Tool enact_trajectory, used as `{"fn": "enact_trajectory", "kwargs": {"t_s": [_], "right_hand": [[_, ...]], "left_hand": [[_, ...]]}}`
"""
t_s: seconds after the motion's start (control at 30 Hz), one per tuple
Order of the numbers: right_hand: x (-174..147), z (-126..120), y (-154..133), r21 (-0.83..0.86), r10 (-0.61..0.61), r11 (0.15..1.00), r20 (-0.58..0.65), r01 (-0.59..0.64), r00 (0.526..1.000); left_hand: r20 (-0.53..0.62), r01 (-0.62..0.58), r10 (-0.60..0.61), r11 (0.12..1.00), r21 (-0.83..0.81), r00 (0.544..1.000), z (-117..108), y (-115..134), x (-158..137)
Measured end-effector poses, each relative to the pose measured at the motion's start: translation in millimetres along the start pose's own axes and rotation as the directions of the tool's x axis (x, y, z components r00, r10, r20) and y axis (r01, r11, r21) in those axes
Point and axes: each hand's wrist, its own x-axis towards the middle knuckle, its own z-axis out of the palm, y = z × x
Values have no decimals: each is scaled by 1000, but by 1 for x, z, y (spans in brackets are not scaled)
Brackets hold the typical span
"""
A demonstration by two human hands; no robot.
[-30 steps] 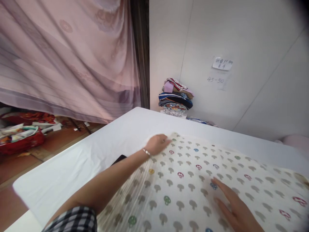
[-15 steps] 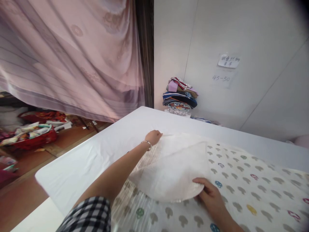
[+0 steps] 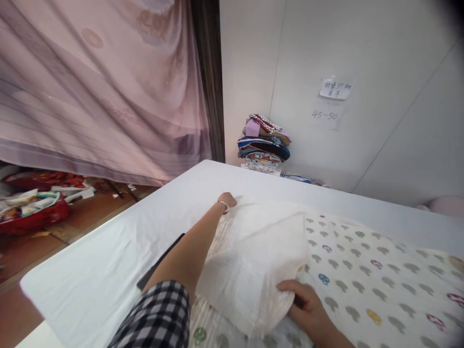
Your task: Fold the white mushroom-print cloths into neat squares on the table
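A thin white cloth printed with mushrooms lies spread over the table, and one part of it is folded over so its plain white side faces up. My left hand, with a bracelet at the wrist, is closed at the far left corner of this folded part; its fingertips are partly hidden. Nearer to me, my right hand pinches the loose near edge between thumb and fingers, holding it slightly raised. A dark flat object shows partly behind my left forearm.
The white-covered table reaches back to a pale wall. A stack of folded cloths stands behind its far edge. To the left hang a pink curtain and, below it, a red container of fabric pieces on the floor.
My right hand has drawn the cloth's loose edge nearer and slightly left. My left hand stays at the far corner. The view has shifted a little, showing more of the dark flat object.
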Motion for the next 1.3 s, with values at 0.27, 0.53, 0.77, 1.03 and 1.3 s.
{"fn": "enact_trajectory", "kwargs": {"t_s": [0.27,0.53,0.77,1.03,1.3], "right_hand": [[30,-13,-40,68,93,992,162,-105,982],[73,-11,-93,151,176,969,137,-196,975],[77,-11,-99,81,120,988,132,-131,984],[77,-17,-96,71,142,986,134,-152,981],[81,-15,-93,92,146,982,169,-163,975]], "left_hand": [[-65,-264,264,852,-453,962,-34,18,-77],[-143,-447,507,552,-704,850,-24,33,-187],[-163,-524,547,610,-595,821,-17,38,-218],[-221,-589,567,625,-512,793,-17,44,-230],[-258,-590,539,650,-479,802,-11,43,-228]]}}
